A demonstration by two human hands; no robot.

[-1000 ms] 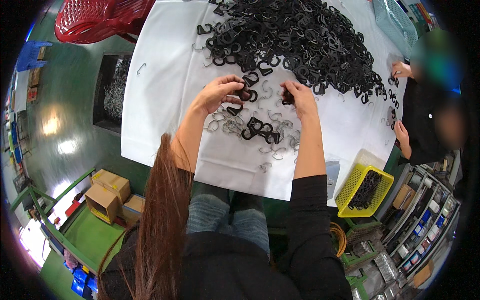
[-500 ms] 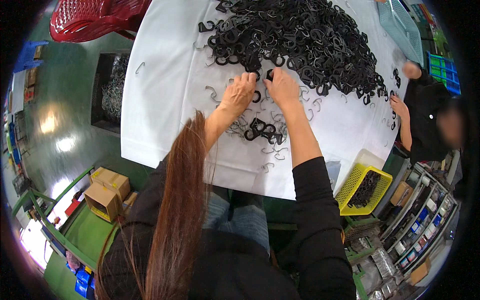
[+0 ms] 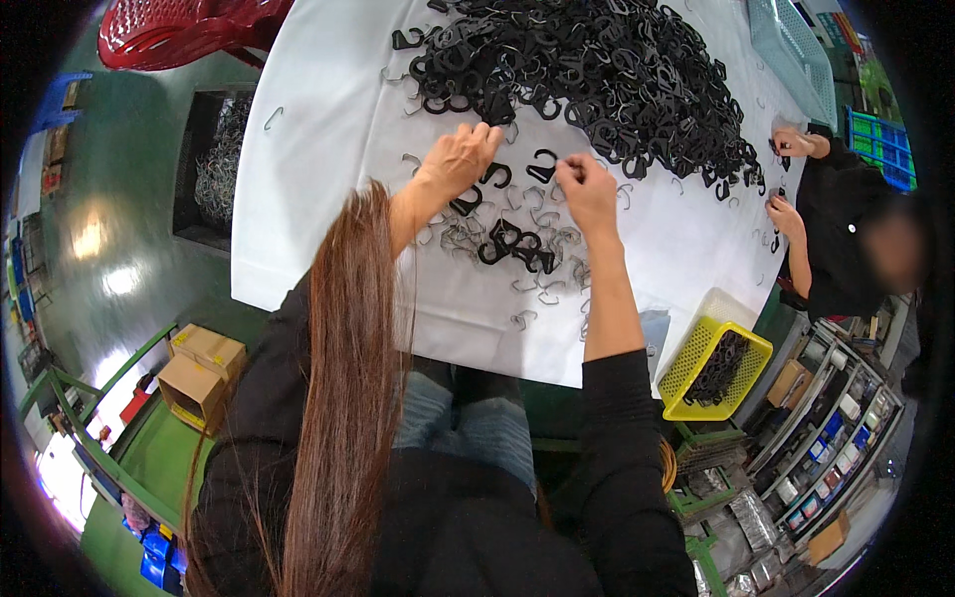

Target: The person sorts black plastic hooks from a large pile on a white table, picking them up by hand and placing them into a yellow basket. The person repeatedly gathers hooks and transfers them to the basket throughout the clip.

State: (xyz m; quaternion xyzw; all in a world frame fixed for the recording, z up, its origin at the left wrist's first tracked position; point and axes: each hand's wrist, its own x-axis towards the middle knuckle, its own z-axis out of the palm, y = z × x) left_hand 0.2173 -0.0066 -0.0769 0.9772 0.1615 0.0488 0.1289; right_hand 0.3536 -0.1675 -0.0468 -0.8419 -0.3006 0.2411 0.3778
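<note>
A large heap of black plastic hooks (image 3: 587,80) covers the far part of the white table. My left hand (image 3: 458,162) is closed at the heap's near edge; what its fingertips hold, if anything, is hidden. My right hand (image 3: 591,191) is pinched closed to the right, with its fingertips beside a single black hook (image 3: 542,167). Whether they touch that hook or grip something small cannot be made out. Between my forearms, several thin metal wire hooks (image 3: 463,237) lie scattered around a small cluster of black hooks (image 3: 515,247).
Across the table's right side, a co-worker's hands (image 3: 786,214) handle black hooks. A yellow basket (image 3: 741,383) of dark pieces stands at the near right edge. Left of the table are a dark crate (image 3: 189,199) of metal wire pieces and a red chair (image 3: 179,35). A light-blue basket (image 3: 796,60) sits far right.
My hands have moved apart, the right one going right and slightly nearer. A black hook now lies exposed between them. The co-worker's far hand has come down to the table's edge.
</note>
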